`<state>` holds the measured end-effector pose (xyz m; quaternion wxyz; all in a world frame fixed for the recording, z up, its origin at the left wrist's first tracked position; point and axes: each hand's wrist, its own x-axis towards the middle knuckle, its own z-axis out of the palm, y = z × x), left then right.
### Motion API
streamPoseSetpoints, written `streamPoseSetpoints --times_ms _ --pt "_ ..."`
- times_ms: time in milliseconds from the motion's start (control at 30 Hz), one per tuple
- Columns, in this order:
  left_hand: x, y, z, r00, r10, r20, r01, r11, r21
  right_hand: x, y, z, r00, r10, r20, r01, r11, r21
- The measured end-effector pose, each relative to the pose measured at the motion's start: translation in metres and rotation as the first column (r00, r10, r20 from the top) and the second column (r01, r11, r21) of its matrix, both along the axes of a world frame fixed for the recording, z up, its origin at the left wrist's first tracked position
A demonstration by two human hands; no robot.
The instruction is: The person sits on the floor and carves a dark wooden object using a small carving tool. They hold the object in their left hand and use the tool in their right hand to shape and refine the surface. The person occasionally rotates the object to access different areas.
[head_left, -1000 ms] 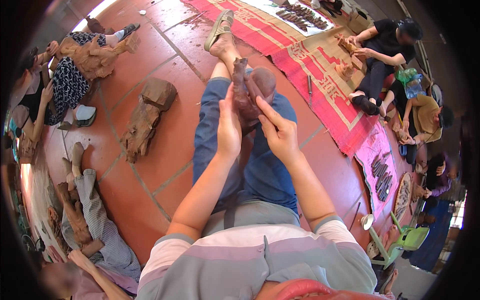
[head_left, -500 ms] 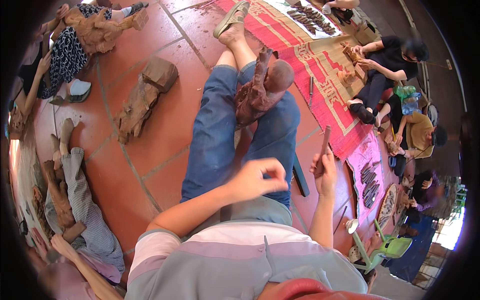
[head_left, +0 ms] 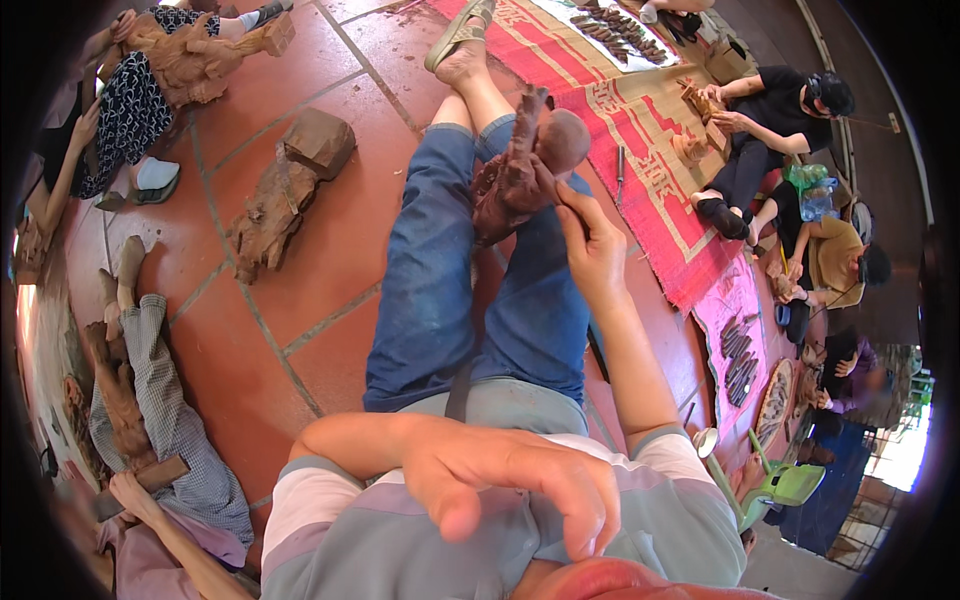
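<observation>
A dark reddish-brown wooden carving (head_left: 500, 208) with a smooth round head rests between my knees, tilted. My right hand (head_left: 598, 245) reaches to it, thumb and fingers pinched on a slim brown stick. Only a short piece of the stick shows, against the carving below its round head; the rest is hidden by my fingers. My left hand (head_left: 510, 478) is raised close over my chest, near my chin. Its fingers are bent and apart, with nothing in them.
A rough wood block (head_left: 285, 200) lies on the tiles to my left. At my right is a red and tan mat (head_left: 650, 190) with a chisel (head_left: 620, 175). Rows of tools lie on a pink cloth (head_left: 735, 300) beyond a green chair (head_left: 795, 485). Several people sit around.
My right hand has moved forward with the stick to the carving. My left hand has drawn back from above my lap to my chest.
</observation>
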<state>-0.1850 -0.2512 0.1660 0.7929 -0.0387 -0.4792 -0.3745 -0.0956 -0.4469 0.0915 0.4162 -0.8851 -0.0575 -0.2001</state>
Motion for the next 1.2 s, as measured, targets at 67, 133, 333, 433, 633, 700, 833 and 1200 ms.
streamPoseSetpoints --times_ms 67,133,333,433,633,700,833,1200 --pt "0.005 -0.007 -0.004 0.994 0.093 0.062 -0.084 0.988 -0.131 0.002 -0.011 -0.004 0.998 -0.02 -0.056 0.016 0.998 -0.068" --pt "0.005 -0.006 -0.005 0.991 0.122 0.05 -0.112 0.979 -0.168 -0.007 -0.025 -0.003 0.99 -0.07 -0.119 0.057 0.993 -0.107" --pt "0.002 -0.002 -0.002 0.979 0.202 -0.006 -0.201 0.974 -0.107 -0.039 -0.07 -0.016 0.962 0.006 -0.274 0.089 0.94 0.331" --pt "0.014 -0.009 -0.001 0.964 0.259 0.06 -0.247 0.957 -0.154 -0.027 -0.03 0.025 0.988 0.076 -0.137 -0.003 0.885 0.465" --pt "0.01 -0.013 0.004 0.952 0.305 -0.016 -0.305 0.941 -0.146 0.01 0.005 0.019 0.998 0.021 0.066 -0.031 0.99 0.141" --pt "0.013 -0.024 0.004 0.934 0.357 -0.025 -0.353 0.906 -0.232 0.009 -0.007 -0.008 0.996 0.059 0.07 -0.06 0.998 0.013" --pt "0.063 -0.001 -0.007 0.738 0.641 0.212 -0.643 0.763 -0.066 -0.016 -0.039 -0.015 0.995 -0.055 -0.087 0.073 0.973 0.221" --pt "0.198 -0.047 -0.037 0.295 0.826 0.48 -0.831 -0.026 0.555 0.01 -0.027 0.025 0.997 0.05 -0.065 -0.063 0.977 -0.202"
